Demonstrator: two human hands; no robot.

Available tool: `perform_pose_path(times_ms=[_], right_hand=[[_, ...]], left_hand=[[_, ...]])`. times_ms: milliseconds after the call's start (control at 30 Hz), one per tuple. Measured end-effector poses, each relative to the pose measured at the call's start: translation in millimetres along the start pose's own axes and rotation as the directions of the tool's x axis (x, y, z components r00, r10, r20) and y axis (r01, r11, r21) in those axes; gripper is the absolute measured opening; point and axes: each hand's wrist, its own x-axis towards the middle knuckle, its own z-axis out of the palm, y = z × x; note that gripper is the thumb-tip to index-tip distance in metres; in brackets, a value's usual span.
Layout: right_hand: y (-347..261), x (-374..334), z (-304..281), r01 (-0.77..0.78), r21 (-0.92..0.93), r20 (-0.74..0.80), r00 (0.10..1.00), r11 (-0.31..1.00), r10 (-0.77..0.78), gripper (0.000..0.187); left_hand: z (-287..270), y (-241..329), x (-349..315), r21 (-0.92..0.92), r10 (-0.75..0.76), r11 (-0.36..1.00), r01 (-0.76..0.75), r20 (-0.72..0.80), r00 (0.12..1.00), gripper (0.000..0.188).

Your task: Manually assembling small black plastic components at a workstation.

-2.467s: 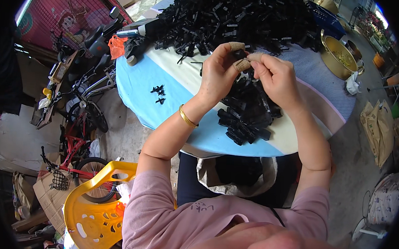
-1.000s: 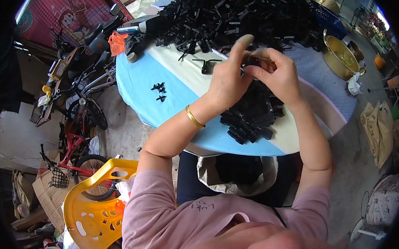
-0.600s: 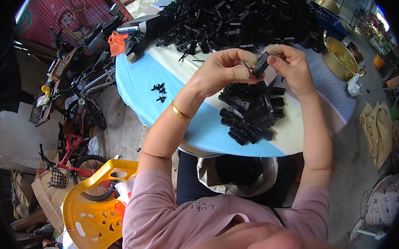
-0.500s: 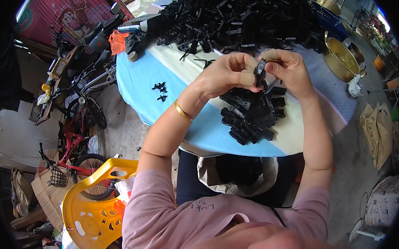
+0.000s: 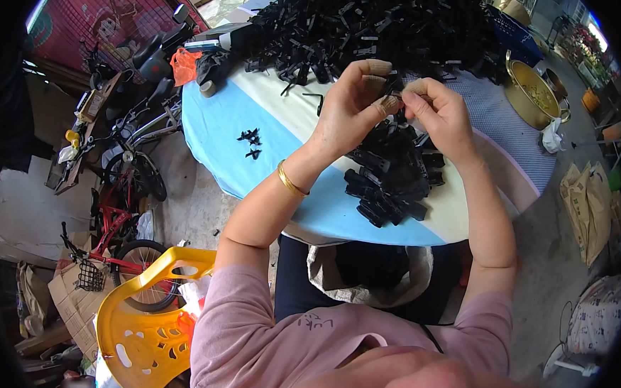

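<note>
My left hand and my right hand meet above the table and pinch one small black plastic part between their fingertips. Tape covers some fingertips, and a gold bangle circles my left wrist. Just below the hands lies a heap of assembled black pieces. A big mound of loose black parts fills the far side of the round table.
A few stray black bits lie on the blue cloth at left. A brass bowl stands at the right rim. An open sack hangs under the near table edge. A yellow plastic chair and bicycles stand at left.
My hands rose from the heap near the table's front toward the far mound, staying joined on a black part. The heap of assembled pieces now shows fully beneath them.
</note>
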Motion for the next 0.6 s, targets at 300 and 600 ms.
perform_pose_path(times_ms=[300,600], right_hand=[[-6,-3,1,-0.162,0.096,0.047,0.986,0.982,0.159,0.013],[5,5,-14,-0.075,0.001,0.040,0.996,0.997,0.075,0.013]], left_hand=[[3,-10,-5,0.108,0.137,0.985,-0.136,0.002,0.991,0.022],[2,2,1,0.345,0.072,0.935,-0.083,0.045,0.996,0.036]])
